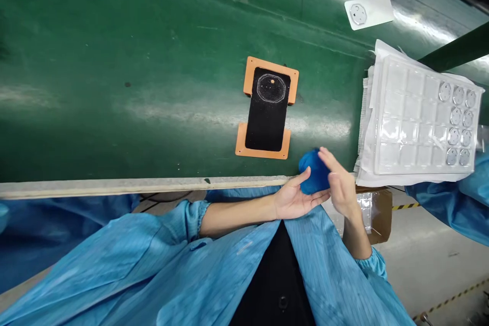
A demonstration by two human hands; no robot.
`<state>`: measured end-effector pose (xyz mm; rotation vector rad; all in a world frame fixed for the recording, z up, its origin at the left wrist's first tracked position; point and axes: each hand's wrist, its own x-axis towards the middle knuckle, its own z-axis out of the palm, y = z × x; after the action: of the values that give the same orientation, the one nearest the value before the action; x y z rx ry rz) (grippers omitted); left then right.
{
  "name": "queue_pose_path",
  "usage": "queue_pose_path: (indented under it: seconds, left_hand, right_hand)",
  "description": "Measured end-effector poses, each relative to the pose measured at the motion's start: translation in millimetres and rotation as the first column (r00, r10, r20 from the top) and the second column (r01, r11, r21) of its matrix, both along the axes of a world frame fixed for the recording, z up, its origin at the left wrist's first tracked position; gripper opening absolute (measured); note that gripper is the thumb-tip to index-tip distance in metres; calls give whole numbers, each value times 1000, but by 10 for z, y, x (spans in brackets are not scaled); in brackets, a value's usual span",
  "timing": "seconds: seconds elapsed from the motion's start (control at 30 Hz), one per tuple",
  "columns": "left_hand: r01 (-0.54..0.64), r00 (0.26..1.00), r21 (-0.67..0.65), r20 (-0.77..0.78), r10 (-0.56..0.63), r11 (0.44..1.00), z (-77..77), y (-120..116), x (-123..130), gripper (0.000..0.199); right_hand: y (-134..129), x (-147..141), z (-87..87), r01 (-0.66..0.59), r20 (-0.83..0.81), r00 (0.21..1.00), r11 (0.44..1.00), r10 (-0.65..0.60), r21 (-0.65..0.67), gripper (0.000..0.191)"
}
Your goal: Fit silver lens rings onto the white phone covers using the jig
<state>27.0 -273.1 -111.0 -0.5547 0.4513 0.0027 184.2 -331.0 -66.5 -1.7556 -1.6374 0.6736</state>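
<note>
A smooth blue piece (315,172), thin-looking and rounded, is between my hands at the table's front edge. My left hand (294,199) is palm up, its thumb and fingers around the piece's near side. My right hand (341,186) is beside the piece's right side, fingers stretched out and slightly blurred; whether they touch it I cannot tell. Beyond my hands, a black plate (266,122) lies in an orange fixture (263,154). Near its far end the plate has an octagonal outline with a small light spot inside.
At the right, a clear compartment tray (408,127) holds several silvery octagonal parts (454,136) on white sheets. Farther back lies a white plate (376,10) with a similar part on it. A cardboard box (382,216) is below the table edge. Blue sleeves (454,204) of another person show at right.
</note>
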Motion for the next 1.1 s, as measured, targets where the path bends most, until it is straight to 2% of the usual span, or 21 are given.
queue_pose_path:
  seconds: [0.1, 0.2, 0.27, 0.33, 0.47, 0.57, 0.7, 0.83, 0.97, 1.1]
  left_hand:
    - [27, 999, 22, 26, -28, 999, 32, 13, 14, 64]
    - [32, 999, 48, -5, -32, 998, 53, 7, 37, 66]
    - [20, 999, 41, -36, -19, 999, 58, -4, 52, 59]
    - [8, 999, 5, -48, -8, 1000, 56, -12, 62, 47]
    - [-17, 998, -6, -64, 17, 1000, 36, -12, 65, 19]
    - [17, 998, 18, -64, -15, 1000, 19, -10, 55, 8]
    - [33, 997, 42, -73, -30, 999, 14, -14, 38, 9]
    - [29, 997, 119, -76, -20, 992, 29, -14, 34, 22]
    - [32, 995, 148, -101, -17, 989, 49, -8, 42, 25]
    - [31, 989, 131, -150, -11, 991, 58, -3, 41, 24]
  right_hand:
    - [104, 175, 41, 123, -11, 992, 989, -122, 86, 54]
    - [195, 227, -48, 53, 207, 976, 997, -63, 51, 54]
    - [178, 160, -128, -28, 372, 928, 1000, 27, -2, 56]
    - [82, 50, -178, -84, 456, 886, 996, 87, -27, 61]
    - [-190, -122, -176, -123, 450, 884, 992, 126, -36, 62]
    - [-306, -178, -187, -122, 424, 897, 992, 128, -43, 59]
    - [-290, -265, -291, -34, 441, 897, 996, -8, 88, 54]
    - [-177, -362, -397, 77, 492, 854, 976, -170, 203, 51]
    - [-53, -376, -420, 151, 552, 794, 962, -255, 228, 37]
    - [35, -353, -383, 185, 589, 762, 963, -268, 198, 22]
